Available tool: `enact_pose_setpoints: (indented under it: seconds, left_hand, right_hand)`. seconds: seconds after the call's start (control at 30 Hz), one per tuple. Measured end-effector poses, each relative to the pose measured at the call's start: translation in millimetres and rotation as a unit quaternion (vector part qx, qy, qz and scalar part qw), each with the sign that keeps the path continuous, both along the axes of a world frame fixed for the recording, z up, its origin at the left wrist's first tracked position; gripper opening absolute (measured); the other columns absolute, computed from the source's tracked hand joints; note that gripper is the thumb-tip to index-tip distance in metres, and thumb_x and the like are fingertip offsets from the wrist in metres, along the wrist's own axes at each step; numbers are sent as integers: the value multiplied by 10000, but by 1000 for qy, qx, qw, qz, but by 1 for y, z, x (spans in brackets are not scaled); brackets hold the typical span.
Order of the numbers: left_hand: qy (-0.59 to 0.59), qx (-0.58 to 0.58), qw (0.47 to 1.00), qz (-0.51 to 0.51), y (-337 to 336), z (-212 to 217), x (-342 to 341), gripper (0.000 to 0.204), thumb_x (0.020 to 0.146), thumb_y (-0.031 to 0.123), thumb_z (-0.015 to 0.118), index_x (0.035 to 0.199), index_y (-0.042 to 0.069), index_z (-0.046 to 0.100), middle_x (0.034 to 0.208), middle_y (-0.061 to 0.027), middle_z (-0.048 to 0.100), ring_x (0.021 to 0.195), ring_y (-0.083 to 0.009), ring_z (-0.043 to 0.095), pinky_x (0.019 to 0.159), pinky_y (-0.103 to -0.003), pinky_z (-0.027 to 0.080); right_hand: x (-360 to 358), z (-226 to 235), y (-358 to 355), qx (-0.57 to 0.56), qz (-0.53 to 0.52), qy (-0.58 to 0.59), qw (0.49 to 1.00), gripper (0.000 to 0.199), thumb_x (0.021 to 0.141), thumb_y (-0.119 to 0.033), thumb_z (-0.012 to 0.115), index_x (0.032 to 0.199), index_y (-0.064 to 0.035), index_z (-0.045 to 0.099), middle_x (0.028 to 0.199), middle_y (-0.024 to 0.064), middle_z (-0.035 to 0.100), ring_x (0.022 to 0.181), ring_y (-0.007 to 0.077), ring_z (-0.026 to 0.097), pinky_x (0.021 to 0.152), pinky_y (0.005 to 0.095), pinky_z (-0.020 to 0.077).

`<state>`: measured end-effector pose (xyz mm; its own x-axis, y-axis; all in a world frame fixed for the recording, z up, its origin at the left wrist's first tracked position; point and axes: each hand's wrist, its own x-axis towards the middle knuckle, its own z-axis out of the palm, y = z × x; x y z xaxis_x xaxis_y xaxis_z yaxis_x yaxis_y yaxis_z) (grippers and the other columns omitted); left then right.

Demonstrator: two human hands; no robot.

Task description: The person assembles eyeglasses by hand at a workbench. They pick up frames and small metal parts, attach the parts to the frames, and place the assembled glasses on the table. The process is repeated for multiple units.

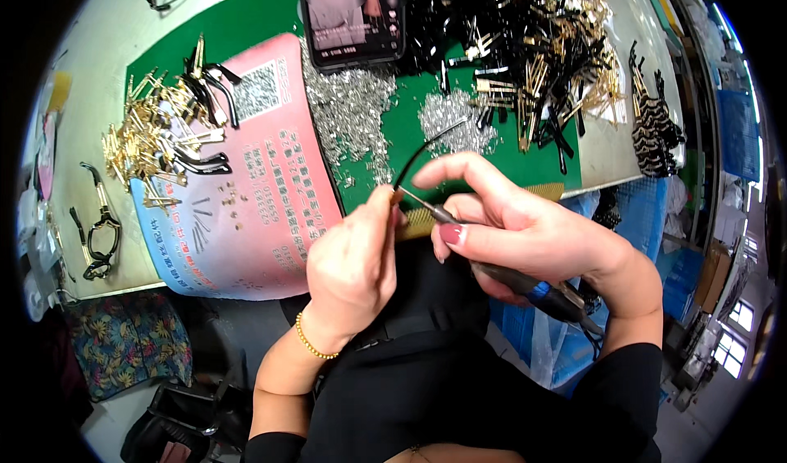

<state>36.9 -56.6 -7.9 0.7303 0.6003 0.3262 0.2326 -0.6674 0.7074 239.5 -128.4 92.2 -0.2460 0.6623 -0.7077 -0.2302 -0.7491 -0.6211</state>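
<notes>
My left hand [354,260] pinches a thin black spectacle arm [418,153] with a small gold end piece between thumb and fingers, just off the table's front edge. My right hand [512,227] grips a slim screwdriver [525,281] with a black and blue handle. Its metal tip [414,200] touches the gold end of the arm at my left fingertips. Both hands meet above my lap, over my black clothing.
A green mat [385,147] carries heaps of tiny silver screws [351,111]. Gold and black spectacle arms [541,45] pile up at the back right, more gold parts [156,135] lie left on a pink printed sheet [262,184]. A phone [352,12] stands behind. Finished frames [98,233] lie far left.
</notes>
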Motion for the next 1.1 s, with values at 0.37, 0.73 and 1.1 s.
enact_pose_setpoints:
  seconds: [0.37, 0.73, 1.1]
  left_hand:
    - [-65, -144, 982, 104, 16, 21, -33, 269, 974, -30, 576, 1241, -57, 596, 919, -134, 729, 673, -179, 699, 623, -291, 560]
    - [-319, -206, 880, 286, 70, 3, -111, 119, 976, -36, 456, 1090, -19, 488, 990, -96, 522, 865, -169, 614, 846, -286, 511]
    - [123, 42, 960, 248, 145, 39, -148, 169, 842, 42, 761, 986, 24, 673, 939, -121, 590, 803, -286, 593, 697, -367, 485]
  right_hand:
    - [-32, 3, 9, 327, 211, -463, 796, 407, 979, -156, 587, 1337, -8, 465, 1027, 207, 639, 826, 424, 675, 696, 491, 552]
    - [-96, -59, 217, 365, 188, -710, 572, 176, 766, -21, 640, 910, 76, 668, 934, 229, 702, 853, 354, 730, 680, 428, 602]
    - [-81, -27, 166, 522, 137, -644, 543, 184, 795, -12, 602, 940, 84, 545, 809, 247, 680, 756, 407, 703, 640, 466, 578]
